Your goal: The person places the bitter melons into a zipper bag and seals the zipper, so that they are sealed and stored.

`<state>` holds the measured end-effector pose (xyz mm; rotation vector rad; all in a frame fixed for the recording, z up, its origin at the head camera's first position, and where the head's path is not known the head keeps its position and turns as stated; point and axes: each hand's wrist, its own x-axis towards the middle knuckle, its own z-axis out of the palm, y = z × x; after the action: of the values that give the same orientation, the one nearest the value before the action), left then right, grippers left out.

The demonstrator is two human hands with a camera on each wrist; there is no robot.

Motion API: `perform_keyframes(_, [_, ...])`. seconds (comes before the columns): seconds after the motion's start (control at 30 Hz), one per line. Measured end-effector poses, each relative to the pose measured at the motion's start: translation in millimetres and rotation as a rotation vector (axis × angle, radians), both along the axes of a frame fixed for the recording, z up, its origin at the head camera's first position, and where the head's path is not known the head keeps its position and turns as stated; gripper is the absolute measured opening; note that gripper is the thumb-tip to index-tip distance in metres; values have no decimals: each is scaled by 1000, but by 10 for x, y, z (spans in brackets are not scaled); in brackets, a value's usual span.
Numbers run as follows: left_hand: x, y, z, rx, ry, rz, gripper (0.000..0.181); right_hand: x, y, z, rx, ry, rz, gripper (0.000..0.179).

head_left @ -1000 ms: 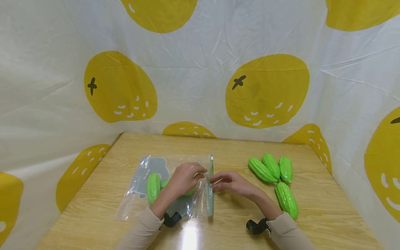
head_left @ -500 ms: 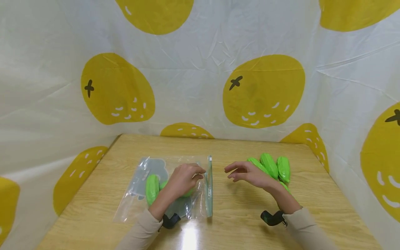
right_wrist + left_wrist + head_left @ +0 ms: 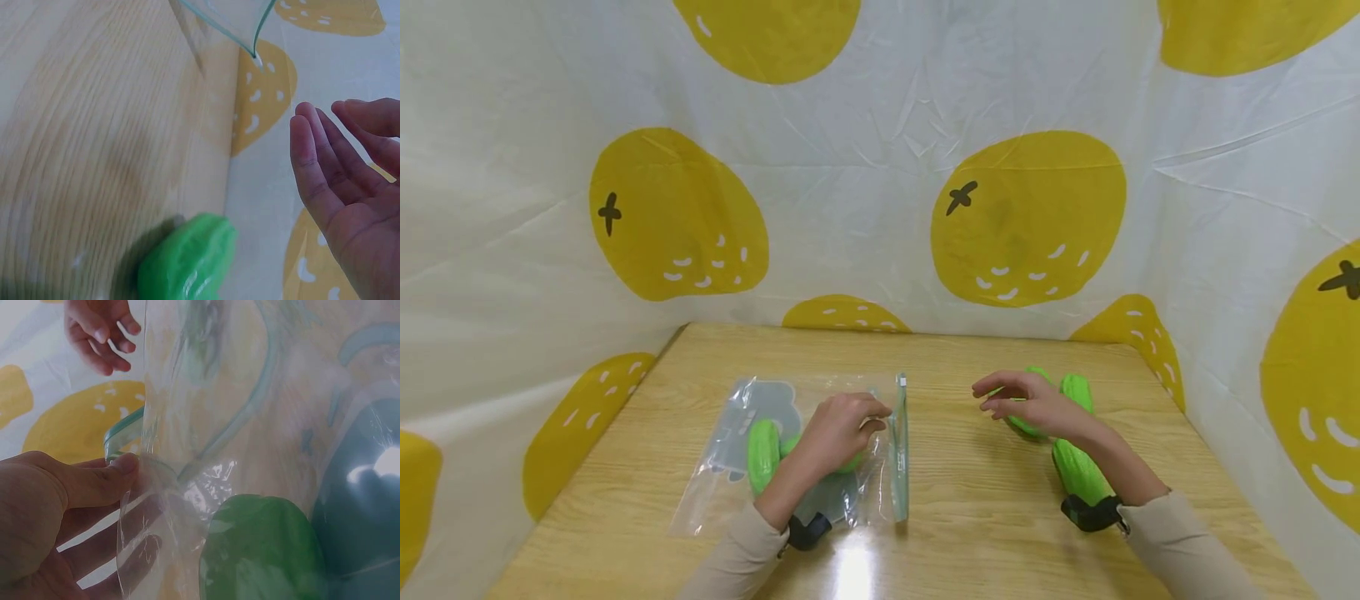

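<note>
A clear zip bag (image 3: 900,479) with a grey-blue print lies on the left of the table, its mouth facing right. My left hand (image 3: 841,429) pinches one side of the mouth between thumb and fingers, as the left wrist view shows at the bag's film (image 3: 140,487). Inside are bright green, ridged, oblong gourds (image 3: 763,454), partly hidden by my left forearm. My right hand (image 3: 1033,404) hovers with loosely bent fingers and holds nothing, over several more green gourds (image 3: 1077,390) on the right. One gourd (image 3: 187,262) shows below it in the right wrist view.
The wooden table (image 3: 955,533) backs onto a white curtain (image 3: 850,208) with yellow fruit prints, which also hangs at both sides. Another green gourd (image 3: 1078,471) lies under my right forearm. A black band (image 3: 1093,512) sits on my right wrist.
My right hand has left the bag's mouth and moved right, over the loose gourds. My left hand still holds the bag in place.
</note>
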<state>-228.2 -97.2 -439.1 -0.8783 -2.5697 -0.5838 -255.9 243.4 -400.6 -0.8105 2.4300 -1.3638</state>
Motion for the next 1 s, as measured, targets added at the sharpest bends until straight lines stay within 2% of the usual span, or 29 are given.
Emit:
perform_keyframes(0.17, [7, 3, -3, -3, 1, -2, 17, 14, 113, 57, 15, -2, -36, 31])
perform_keyframes(0.4, [-1, 25, -6, -2, 6, -10, 16, 33, 319, 150, 25, 70, -19, 31])
perform_keyframes(0.7, [1, 29, 4, -7, -5, -2, 17, 3, 591, 251, 39, 118, -72, 30])
perform_keyframes(1.0, [13, 8, 19, -7, -7, 1, 17, -53, 790, 208, 59, 148, -113, 31])
